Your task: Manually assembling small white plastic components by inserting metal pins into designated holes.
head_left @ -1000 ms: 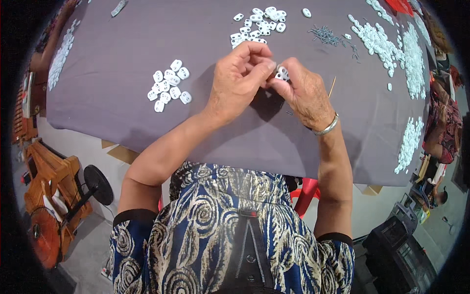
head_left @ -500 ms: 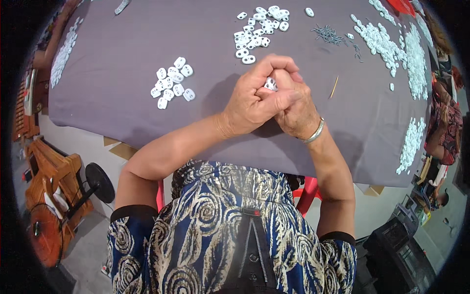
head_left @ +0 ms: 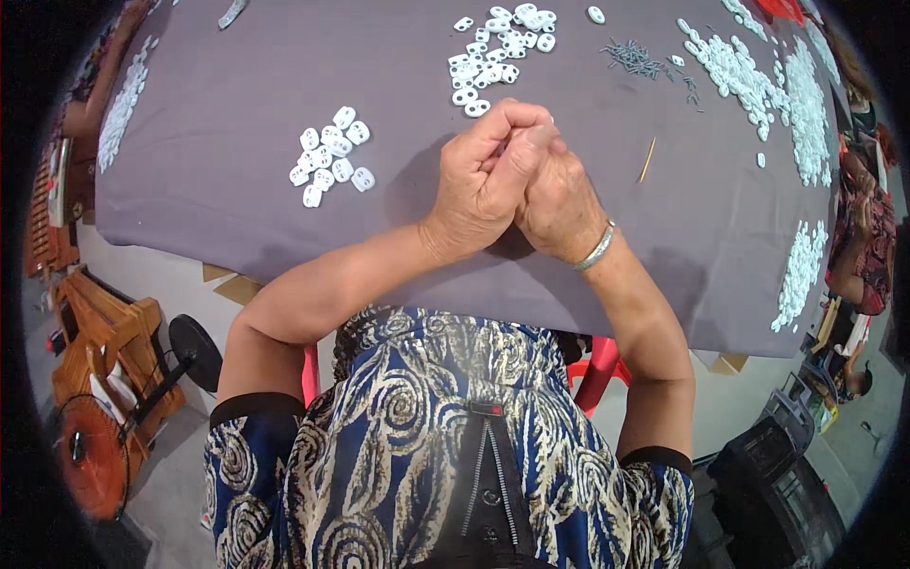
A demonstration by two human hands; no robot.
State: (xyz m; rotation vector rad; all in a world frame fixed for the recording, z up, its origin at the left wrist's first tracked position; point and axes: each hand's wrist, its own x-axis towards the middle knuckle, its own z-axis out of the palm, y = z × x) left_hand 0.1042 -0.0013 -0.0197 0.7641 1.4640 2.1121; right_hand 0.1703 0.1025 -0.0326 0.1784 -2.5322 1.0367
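Observation:
My left hand (head_left: 476, 188) and my right hand (head_left: 566, 201) are pressed together above the middle of the grey-clothed table, fingers curled and thumbs meeting. Between them is a white two-holed cord lock, now hidden by the fingers. Just beyond my knuckles lies a loose cluster of white oval two-holed cord lock pieces (head_left: 493, 68). Left of my hands rests a smaller group of white cord locks (head_left: 327, 155). A thin wooden toothpick (head_left: 647, 159) lies to the right, with a heap of small dark grey springs (head_left: 633, 59) farther back.
Large heaps of small white pieces (head_left: 806, 114) spread along the table's right side, with another pile (head_left: 802, 275) nearer me. More white pieces (head_left: 125, 109) line the left edge. A fan (head_left: 93, 455) and wooden furniture (head_left: 104, 332) stand on the floor at left.
My hands have closed tighter and turned slightly inward, so the white cord lock that showed between them is now covered. The piles on the table have not changed.

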